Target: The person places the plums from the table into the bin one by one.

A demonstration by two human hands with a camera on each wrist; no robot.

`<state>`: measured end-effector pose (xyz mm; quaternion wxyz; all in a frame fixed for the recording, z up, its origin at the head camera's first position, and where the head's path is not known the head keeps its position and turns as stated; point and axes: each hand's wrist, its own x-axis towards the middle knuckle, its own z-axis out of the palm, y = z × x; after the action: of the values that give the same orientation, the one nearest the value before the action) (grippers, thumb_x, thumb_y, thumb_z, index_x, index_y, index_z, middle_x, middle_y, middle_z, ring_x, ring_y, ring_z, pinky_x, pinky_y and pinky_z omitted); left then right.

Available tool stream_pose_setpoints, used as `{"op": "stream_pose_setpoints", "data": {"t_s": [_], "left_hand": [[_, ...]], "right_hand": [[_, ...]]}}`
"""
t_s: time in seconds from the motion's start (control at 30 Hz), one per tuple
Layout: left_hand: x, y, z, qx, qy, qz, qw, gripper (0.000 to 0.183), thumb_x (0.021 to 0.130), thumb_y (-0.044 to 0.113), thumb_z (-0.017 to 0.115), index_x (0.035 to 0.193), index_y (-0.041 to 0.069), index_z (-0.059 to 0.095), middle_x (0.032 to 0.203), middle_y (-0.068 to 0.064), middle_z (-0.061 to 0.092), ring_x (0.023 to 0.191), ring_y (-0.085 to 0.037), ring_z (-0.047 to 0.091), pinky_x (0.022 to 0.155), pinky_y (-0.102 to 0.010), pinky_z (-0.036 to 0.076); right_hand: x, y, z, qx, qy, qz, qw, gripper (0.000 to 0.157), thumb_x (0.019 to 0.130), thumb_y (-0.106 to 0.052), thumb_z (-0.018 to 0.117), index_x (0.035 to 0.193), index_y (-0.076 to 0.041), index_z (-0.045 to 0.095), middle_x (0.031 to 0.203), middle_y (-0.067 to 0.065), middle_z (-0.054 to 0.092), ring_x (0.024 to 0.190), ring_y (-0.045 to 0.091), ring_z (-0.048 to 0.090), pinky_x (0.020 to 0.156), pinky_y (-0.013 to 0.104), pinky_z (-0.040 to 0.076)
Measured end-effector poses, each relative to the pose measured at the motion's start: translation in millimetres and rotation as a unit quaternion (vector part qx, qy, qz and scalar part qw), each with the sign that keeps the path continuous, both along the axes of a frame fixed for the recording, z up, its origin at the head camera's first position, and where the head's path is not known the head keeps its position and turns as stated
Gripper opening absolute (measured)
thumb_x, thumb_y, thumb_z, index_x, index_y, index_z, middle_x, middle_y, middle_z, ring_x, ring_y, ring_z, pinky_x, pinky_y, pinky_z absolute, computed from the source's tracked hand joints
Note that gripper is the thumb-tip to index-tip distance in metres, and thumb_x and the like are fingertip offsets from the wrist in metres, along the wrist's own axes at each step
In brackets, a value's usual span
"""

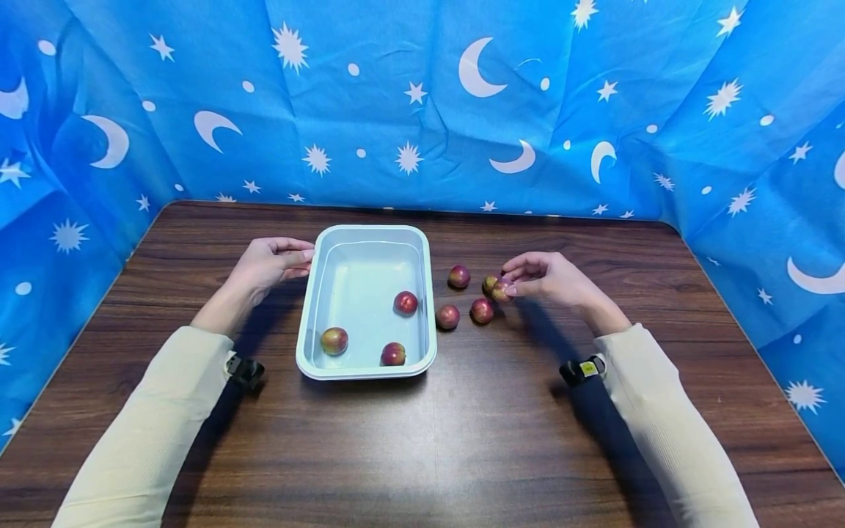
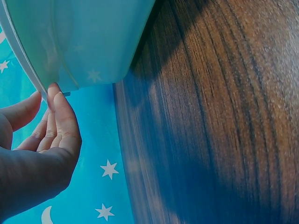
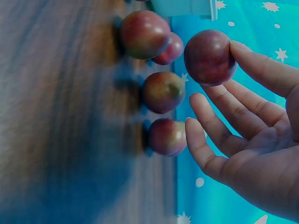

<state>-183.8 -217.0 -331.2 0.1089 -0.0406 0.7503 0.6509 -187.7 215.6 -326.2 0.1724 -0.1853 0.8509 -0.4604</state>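
Note:
A white plastic tray [image 1: 371,271] stands left of centre, with three red and yellow-green plums inside: a plum [image 1: 405,302] at the right, another plum [image 1: 334,341] at the front left and a third plum [image 1: 393,354] at the front. My left hand [image 1: 272,262] pinches the tray's left rim between thumb and fingers. Right of the tray, my right hand [image 1: 551,280] holds a plum [image 3: 210,57] between thumb and fingertips, raised above the table in the right wrist view. Close by on the table lie several plums, among them a plum [image 1: 482,311] and a plum [image 1: 447,317].
The brown wood-grain table [image 1: 422,462] reaches back to a blue curtain [image 1: 370,103] with white moons and stars, which also hangs along both sides. On each wrist is a black strap device [image 1: 246,372] below the light sleeve.

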Motion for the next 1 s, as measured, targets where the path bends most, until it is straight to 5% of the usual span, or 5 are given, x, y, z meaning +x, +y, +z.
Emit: {"op": "stream_pose_setpoints", "data": {"t_s": [0.3,0.4,0.53,0.57,1.0], "left_hand": [[-0.1,0,-2.1,-0.016,0.005,0.003,0.9999,0.035,0.09,0.008,0.057,0.117,-0.013,0.049,0.08,0.003,0.063,0.069,-0.006,0.062,0.076,-0.026,0.054],[-5.0,-6,-11.0,0.014,0.013,-0.006,0.9998,0.029,0.089,0.01,0.06,0.111,-0.009,0.055,0.082,-0.001,0.063,0.069,-0.008,0.062,0.074,-0.026,0.055],[-5.0,-6,-10.0,0.021,0.014,0.0,0.9997,0.028,0.088,0.009,0.061,0.109,-0.009,0.056,0.081,-0.001,0.064,0.068,-0.008,0.062,0.074,-0.027,0.055],[-0.1,0,-2.2,-0.006,0.011,0.01,0.9999,0.03,0.089,0.008,0.059,0.112,-0.011,0.053,0.081,0.001,0.063,0.069,-0.007,0.062,0.076,-0.028,0.055],[-0.5,1,-1.1,-0.024,0.005,0.014,0.9996,0.032,0.091,0.006,0.056,0.115,-0.013,0.05,0.079,0.003,0.063,0.068,-0.006,0.062,0.075,-0.028,0.055]], "right_hand": [[-8.3,-17,13.6,-0.002,0.007,0.002,1.0,0.033,0.084,-0.006,0.066,0.114,0.004,0.056,0.1,0.015,0.063,0.089,0.018,0.06,0.074,0.024,0.051],[-10.4,-21,18.2,0.004,0.006,0.002,1.0,0.035,0.084,-0.01,0.066,0.115,0.003,0.055,0.102,0.014,0.063,0.091,0.019,0.06,0.075,0.027,0.051],[-12.9,-29,24.4,0.016,0.007,0.0,1.0,0.035,0.085,-0.015,0.067,0.115,-0.001,0.057,0.103,0.011,0.064,0.093,0.02,0.059,0.077,0.03,0.049],[-13.3,-30,25.6,0.016,0.009,-0.001,1.0,0.034,0.084,-0.015,0.067,0.114,-0.002,0.057,0.103,0.011,0.064,0.093,0.02,0.059,0.077,0.03,0.048],[-17.5,-52,41.7,0.017,0.015,0.01,1.0,0.03,0.084,-0.014,0.068,0.112,-0.008,0.06,0.101,0.007,0.064,0.093,0.019,0.06,0.082,0.035,0.049]]}}
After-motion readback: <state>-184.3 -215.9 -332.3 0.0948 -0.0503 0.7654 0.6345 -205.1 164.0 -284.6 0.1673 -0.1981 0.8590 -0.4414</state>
